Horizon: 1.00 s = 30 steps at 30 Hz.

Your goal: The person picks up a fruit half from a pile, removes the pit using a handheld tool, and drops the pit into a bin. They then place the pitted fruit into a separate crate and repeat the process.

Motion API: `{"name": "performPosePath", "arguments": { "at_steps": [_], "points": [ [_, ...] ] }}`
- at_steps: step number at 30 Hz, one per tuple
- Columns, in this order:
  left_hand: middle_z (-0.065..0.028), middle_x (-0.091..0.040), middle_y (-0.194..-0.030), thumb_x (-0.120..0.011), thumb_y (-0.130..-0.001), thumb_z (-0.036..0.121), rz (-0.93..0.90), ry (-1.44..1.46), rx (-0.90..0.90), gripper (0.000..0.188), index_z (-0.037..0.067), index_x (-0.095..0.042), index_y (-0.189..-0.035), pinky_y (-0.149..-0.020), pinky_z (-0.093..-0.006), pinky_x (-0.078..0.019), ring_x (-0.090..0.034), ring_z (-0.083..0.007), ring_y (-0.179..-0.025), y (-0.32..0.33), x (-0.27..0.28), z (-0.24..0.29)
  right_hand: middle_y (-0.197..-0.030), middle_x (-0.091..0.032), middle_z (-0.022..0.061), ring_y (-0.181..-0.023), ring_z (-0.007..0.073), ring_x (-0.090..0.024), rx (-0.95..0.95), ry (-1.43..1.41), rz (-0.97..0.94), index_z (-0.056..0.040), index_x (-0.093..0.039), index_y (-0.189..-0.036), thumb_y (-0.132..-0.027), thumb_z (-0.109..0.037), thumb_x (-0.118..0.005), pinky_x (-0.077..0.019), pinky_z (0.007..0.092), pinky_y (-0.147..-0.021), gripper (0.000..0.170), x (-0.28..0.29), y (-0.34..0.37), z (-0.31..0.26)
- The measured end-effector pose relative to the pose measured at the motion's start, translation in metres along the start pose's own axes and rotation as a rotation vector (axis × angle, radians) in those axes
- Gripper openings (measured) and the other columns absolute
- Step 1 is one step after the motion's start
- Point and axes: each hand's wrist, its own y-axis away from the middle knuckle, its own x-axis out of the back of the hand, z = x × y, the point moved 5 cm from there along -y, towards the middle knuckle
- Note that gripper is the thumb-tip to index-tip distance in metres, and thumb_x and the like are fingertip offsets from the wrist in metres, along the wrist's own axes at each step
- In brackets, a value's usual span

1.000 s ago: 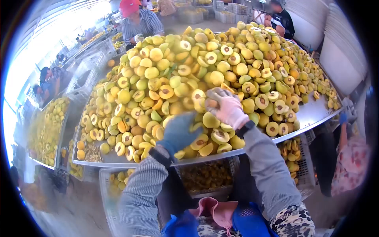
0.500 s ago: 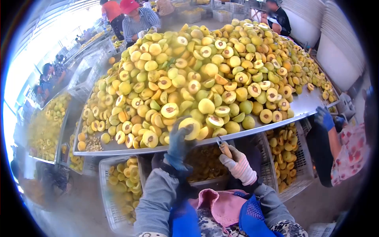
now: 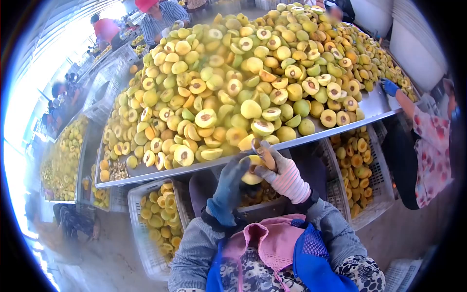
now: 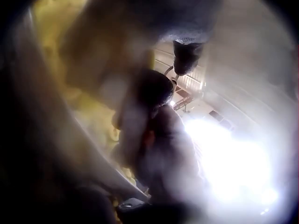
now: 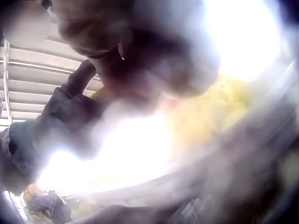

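Note:
In the head view my gloved left hand (image 3: pixel 227 186) holds a halved yellow fruit (image 3: pixel 251 171) just off the table's front edge, its cut face turned toward my right hand. My right hand (image 3: pixel 287 177), in a striped glove, grips a wooden-handled tool (image 3: pixel 264 156) whose metal end points up beside the fruit. A big heap of halved yellow-green fruit (image 3: pixel 228 87) covers the metal table (image 3: pixel 335 127) beyond both hands. Both wrist views are blurred; dark glove shapes of the left hand (image 4: pixel 159 135) and the right hand (image 5: pixel 140 60) fill much of them.
Crates of fruit halves stand below the table edge, one at the left (image 3: pixel 138 236) and one at the right (image 3: pixel 382 194). Another person's blue-gloved hand (image 3: pixel 390 87) is at the table's right side. People stand behind the heap, and a second fruit table (image 3: pixel 61 160) lies far left.
The left hand has drawn a fruit half back from the heap to the table's front edge. The right hand has moved up and left with the tool, and the two hands are now close together.

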Motion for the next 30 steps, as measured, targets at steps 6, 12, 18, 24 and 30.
{"name": "performPosePath", "arguments": {
  "at_steps": [6, 12, 18, 24, 30],
  "points": [
    [-0.0171, -0.062, -0.118, -0.06, -0.094, 0.008, 0.343, -0.024, 0.018, 0.037, -0.001, -0.053, -0.129, -0.089, -0.0376, -0.0525, -0.063, -0.0298, -0.103, 0.009, 0.002, -0.038, -0.1, -0.07, 0.0224, -0.091, 0.0364, -0.069, -0.118, 0.071, -0.096, 0.0002, -0.046, -0.141, -0.092, -0.031, -0.066, -0.0527, 0.0348, -0.078, 0.061, 0.011, 0.027, -0.009],
    [-0.0138, -0.063, -0.114, -0.061, -0.096, 0.009, 0.258, 0.248, 0.126, 0.045, 0.001, -0.048, -0.138, -0.088, -0.033, -0.0541, -0.063, -0.0202, -0.102, -0.001, -0.019, 0.01, -0.083, -0.067, 0.0241, -0.075, 0.0416, -0.067, -0.043, 0.263, -0.11, 0.0039, -0.047, -0.137, -0.09, -0.032, -0.068, -0.053, 0.0426, -0.064, 0.063, 0.003, 0.041, -0.001],
    [-0.0148, -0.062, -0.117, -0.055, -0.101, 0.019, 0.286, 0.449, 0.134, 0.043, -0.001, -0.047, -0.138, -0.088, -0.0323, -0.055, -0.065, -0.0201, -0.099, 0.001, -0.028, -0.014, -0.076, -0.066, 0.023, -0.069, 0.0417, -0.065, -0.011, 0.394, -0.103, 0.0049, -0.044, -0.137, -0.092, -0.033, -0.064, -0.0512, 0.0458, -0.059, 0.063, 0.001, 0.036, -0.001],
    [-0.0152, -0.064, -0.112, -0.051, -0.102, 0.025, 0.435, 0.729, 0.363, 0.036, -0.003, -0.054, -0.125, -0.085, -0.035, -0.0567, -0.066, -0.0224, -0.096, 0.005, -0.032, -0.02, -0.079, -0.067, 0.0234, -0.069, 0.0417, -0.065, -0.131, 0.392, -0.249, 0.0035, -0.043, -0.137, -0.094, -0.038, -0.059, -0.0504, 0.0481, -0.061, 0.061, -0.015, 0.043, 0.016],
    [-0.015, -0.068, -0.1, -0.049, -0.102, 0.033, 0.368, 0.948, 0.38, 0.041, -0.005, -0.061, -0.112, -0.078, -0.0357, -0.0579, -0.068, -0.023, -0.085, 0.001, -0.026, -0.01, -0.081, -0.067, 0.0243, -0.076, 0.0415, -0.066, -0.236, 0.006, -0.312, 0.0011, -0.058, -0.119, -0.094, -0.037, -0.059, -0.0517, 0.0456, -0.066, 0.045, -0.02, 0.047, -0.009]
  ]
}}
